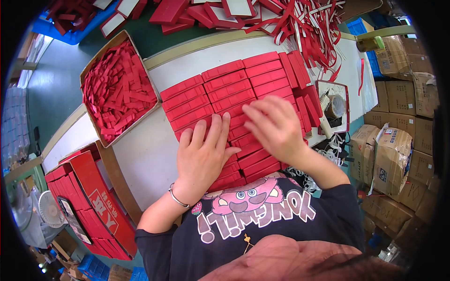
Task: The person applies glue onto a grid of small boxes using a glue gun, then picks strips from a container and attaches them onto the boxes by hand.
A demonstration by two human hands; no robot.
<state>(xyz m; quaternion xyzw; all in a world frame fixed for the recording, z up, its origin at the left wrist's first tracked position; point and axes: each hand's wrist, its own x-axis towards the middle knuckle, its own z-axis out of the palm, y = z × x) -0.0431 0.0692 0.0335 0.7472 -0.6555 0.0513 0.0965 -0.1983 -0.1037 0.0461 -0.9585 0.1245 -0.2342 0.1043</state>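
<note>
Rows of flat red boxes [225, 75] lie packed side by side on the white table in front of me. My left hand [201, 154] rests on the left-middle rows, fingers stretched out and thumb pointing right; it is open. Over the middle and right columns is my right hand [279, 129], its fingers bent and slightly apart, with nothing visible in them. Whether its fingertips press on the boxes, I cannot tell. Several boxes at the right side of the block, such as one red box [309, 105], stand at a different angle.
Left of the block, a cardboard box [151, 77] holds many small red strips. A red carton [105, 206] of red boxes, with a phone [75, 220] on top, stands lower left. Red and white ribbons [309, 33] heap at the back right, near a tray with a tape roll [335, 107].
</note>
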